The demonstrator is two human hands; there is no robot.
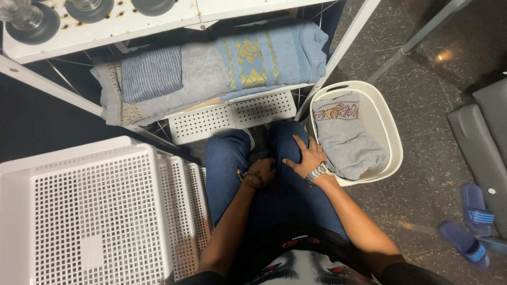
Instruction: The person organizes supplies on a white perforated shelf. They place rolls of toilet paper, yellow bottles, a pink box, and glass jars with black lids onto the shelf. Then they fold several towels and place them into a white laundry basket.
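Observation:
I am seated, looking down at my blue jeans (232, 158). My right hand (302, 157), with a metal wristwatch, lies flat on my right thigh, fingers spread, holding nothing. My left hand (260, 172), with a cord bracelet, rests curled between my knees; nothing shows in it. Just right of my right hand stands a cream laundry basket (388, 129) holding a folded grey towel (346, 140) with a patterned band. Ahead, a white rack shelf (232, 119) carries folded towels: a blue one with a yellow pattern (272, 55), a grey one (203, 74) and a striped one (153, 74).
Stacked white perforated plastic trays (95, 206) stand at my left. A white top shelf (121, 24) holds round dark objects. On the dark stone floor at right lie blue sandals (472, 221), beside a grey cushioned seat (486, 137). A metal leg (417, 39) crosses the upper right.

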